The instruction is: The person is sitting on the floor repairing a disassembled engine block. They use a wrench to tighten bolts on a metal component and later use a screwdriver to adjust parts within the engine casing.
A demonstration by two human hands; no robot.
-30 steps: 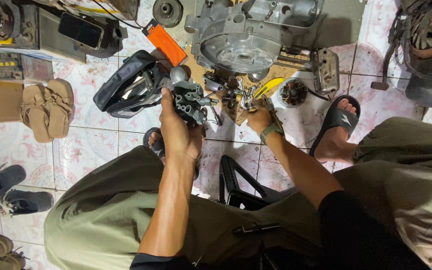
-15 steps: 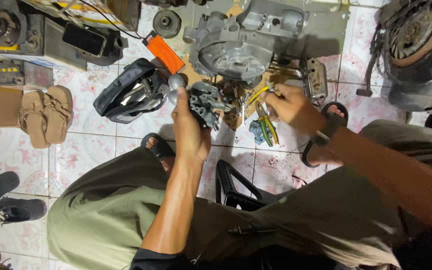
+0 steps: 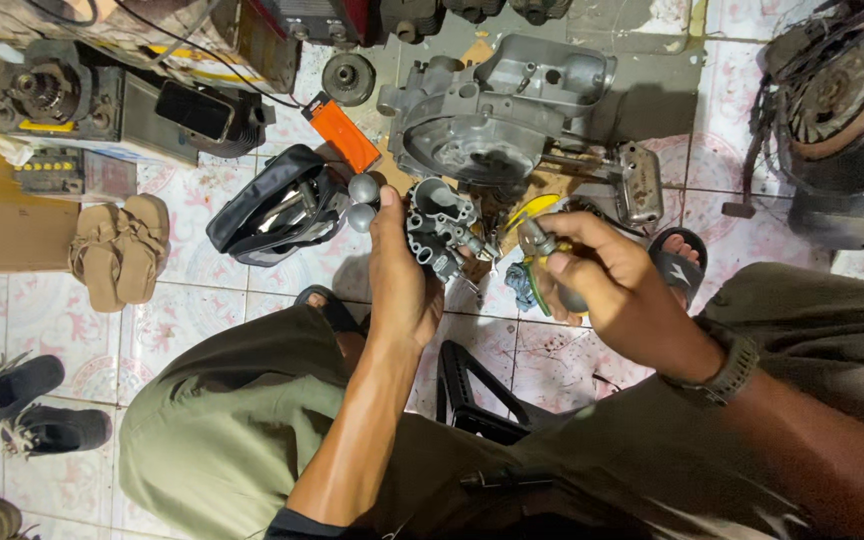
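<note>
Grey cast-metal carburettor body (image 3: 439, 232) sits gripped in my left hand (image 3: 402, 285) at frame centre, openings turned toward my right hand (image 3: 602, 280), which clasps yellow-handled pliers (image 3: 542, 262) close for access.

The right hand (image 3: 607, 275) has come back from the parts on the floor, where it was reaching a second ago, and now grips a tool with green-yellow handles (image 3: 544, 270), probably pliers, its tip brought close beside the carburetor (image 3: 440, 232) in the left hand (image 3: 400, 275).
</note>
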